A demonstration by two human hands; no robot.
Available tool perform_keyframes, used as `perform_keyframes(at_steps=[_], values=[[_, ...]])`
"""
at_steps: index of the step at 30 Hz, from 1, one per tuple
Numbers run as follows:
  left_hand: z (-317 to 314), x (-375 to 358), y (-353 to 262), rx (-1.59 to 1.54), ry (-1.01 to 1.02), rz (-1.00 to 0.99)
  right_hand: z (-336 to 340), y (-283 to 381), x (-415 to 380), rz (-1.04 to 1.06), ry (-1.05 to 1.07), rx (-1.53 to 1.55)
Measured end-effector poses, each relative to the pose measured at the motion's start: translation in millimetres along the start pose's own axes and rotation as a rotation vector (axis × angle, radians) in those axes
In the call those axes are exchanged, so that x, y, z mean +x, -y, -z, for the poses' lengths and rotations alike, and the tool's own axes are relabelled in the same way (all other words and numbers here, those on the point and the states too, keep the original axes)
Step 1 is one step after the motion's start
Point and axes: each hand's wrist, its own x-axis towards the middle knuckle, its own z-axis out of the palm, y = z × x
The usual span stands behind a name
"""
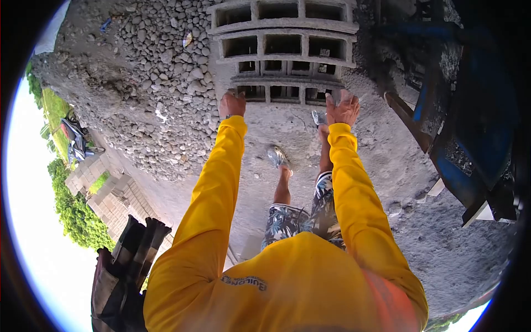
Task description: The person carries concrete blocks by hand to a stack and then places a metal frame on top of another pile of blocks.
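A grey hollow concrete block [285, 83] lies crosswise in front of me, with its row of openings showing. My left hand [233, 105] is closed on its left end, the fingers partly hidden behind the edge. At the right end, my right hand [343, 108] grips the same block, slightly blurred. Just beyond it, two more hollow blocks [287, 31] lie in rows close together, and part of another shows between them and the held one.
Loose gravel [166, 72] spreads at the left. Blue and rusty metal equipment [459, 127] stands at the right. Stacked blocks [119, 193] and a motorcycle [77, 138] are at the far left. My sandalled feet are on the ground below the block.
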Motion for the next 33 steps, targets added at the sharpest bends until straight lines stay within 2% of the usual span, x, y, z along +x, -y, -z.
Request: perform_keyframes(at_steps=[1, 4, 8, 12, 15, 18, 21, 24, 29, 32, 33], values=[[-1.9, 4.3, 0.8, 0.008, -0.010, 0.006, -1.4, -2.2, 6.6, -0.025, 0.002, -0.072], [-5.1, 10.5, -3.0, 0.074, 0.001, 0.009, -8.0, -10.0, 25.9, -0.199, 0.219, 0.017], [-4.4, 9.0, -2.9, 0.128, -0.076, -0.020, -7.0, -2.6, 25.3, -0.424, 0.205, 0.038], [-5.2, 8.5, -3.7, 0.103, -0.114, -0.069, -16.4, -11.2, 17.6, -0.190, 0.179, -0.096], [-3.8, 9.3, 0.6, 0.077, -0.133, -0.120, -15.9, -15.7, 24.5, -0.171, 0.229, -0.049], [4.6, 9.1, -3.8, 0.103, -0.102, -0.065, -10.9, -14.9, 25.0, -0.081, 0.170, -0.037], [21.1, 4.1, -7.7, 0.046, -0.139, -0.032, 4.1, -6.4, 23.3, -0.102, 0.191, -0.017], [35.9, 5.6, -1.1, -0.068, -0.141, -0.041, 17.2, 2.2, 22.1, -0.039, 0.191, -0.103], [79.4, 1.3, -2.7, -0.240, -0.320, -0.128, 67.8, 40.7, 40.3, 0.072, 0.081, 0.114], [117.3, 9.7, -32.7, -0.330, -0.393, -0.240, 84.5, 64.1, 66.2, 0.065, -0.008, 0.202], [127.2, 17.1, -43.6, -0.341, -0.346, -0.236, 98.5, 82.1, 78.5, 0.045, -0.008, 0.225]])
